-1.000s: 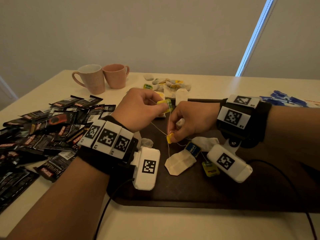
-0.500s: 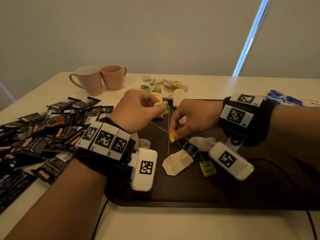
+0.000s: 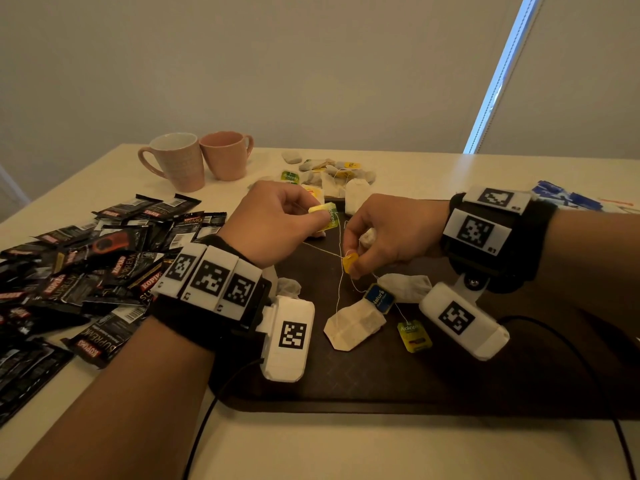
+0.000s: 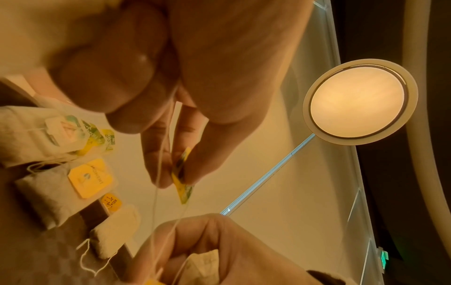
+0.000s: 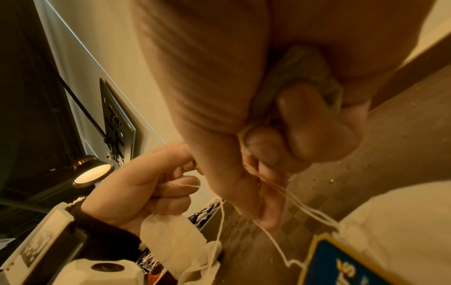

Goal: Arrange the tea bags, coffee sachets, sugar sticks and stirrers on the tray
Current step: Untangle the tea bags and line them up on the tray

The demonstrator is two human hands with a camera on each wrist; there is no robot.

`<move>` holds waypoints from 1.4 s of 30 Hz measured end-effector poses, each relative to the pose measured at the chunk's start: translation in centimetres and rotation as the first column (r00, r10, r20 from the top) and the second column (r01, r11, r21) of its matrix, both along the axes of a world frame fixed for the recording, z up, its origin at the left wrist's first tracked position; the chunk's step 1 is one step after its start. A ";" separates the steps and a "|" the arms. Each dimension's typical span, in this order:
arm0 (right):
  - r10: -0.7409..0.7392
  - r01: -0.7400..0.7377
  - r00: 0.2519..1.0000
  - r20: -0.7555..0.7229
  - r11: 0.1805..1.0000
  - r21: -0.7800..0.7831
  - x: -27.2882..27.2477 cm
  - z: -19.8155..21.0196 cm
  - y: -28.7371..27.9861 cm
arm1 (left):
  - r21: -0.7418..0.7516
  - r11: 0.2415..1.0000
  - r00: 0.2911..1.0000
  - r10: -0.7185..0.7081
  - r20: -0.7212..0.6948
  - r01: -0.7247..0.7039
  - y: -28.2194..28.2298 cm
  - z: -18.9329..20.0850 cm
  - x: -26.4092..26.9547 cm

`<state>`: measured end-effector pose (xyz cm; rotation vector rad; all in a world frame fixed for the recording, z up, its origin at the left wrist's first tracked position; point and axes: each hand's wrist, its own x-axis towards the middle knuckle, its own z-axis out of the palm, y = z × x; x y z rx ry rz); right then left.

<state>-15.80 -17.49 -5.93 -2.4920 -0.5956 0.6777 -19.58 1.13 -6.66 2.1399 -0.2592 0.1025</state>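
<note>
Little has moved since the earlier frames: both hands stay raised over the tray's middle, working the same tangled strings; the right hand sits slightly lower.

Near tray edge: dark tray point(image 3: 346, 386) mostly bare. Toward its middle lie a flat tea bag point(image 3: 353, 325), a blue tag point(image 3: 380, 298), a yellow-green tag point(image 3: 413, 335) and a second tea bag point(image 3: 403, 286), strings crossing.

Above these, right hand point(image 3: 391, 233) pinches a small yellow tag point(image 3: 349, 262) between thumb and forefinger, with a bag bunched in the palm per the right wrist view. Left hand point(image 3: 277, 221) pinches a green-yellow tag point(image 3: 327, 216); fingers clamped.

Left tabletop edge: heap of black coffee sachets point(image 3: 86, 268), all off the tray. Far edge of tray and beyond: loose pile of tea bags point(image 3: 332, 171), two pink mugs point(image 3: 197, 159). Far right: blue packets point(image 3: 568, 199), probably sugar sticks; cannot confirm. No stirrers visible.

Judgement: early stage. Only a few tea bags on tray, still tangled; sachets, sugar, stirrers all remain.
</note>
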 end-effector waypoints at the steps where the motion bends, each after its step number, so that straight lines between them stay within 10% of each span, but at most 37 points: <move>1: -0.003 0.003 1.000 0.001 1.000 0.003 0.0 0.0 0.0 | 0.001 1.000 1.000 -0.001 0.000 0.001 0.0 0.0 0.0; 42: 0.011 -0.017 0.999 0.047 0.989 0.145 -2.1 1.9 -1.8 | -0.016 1.000 1.000 -0.015 -0.020 0.015 -0.2 -0.1 0.0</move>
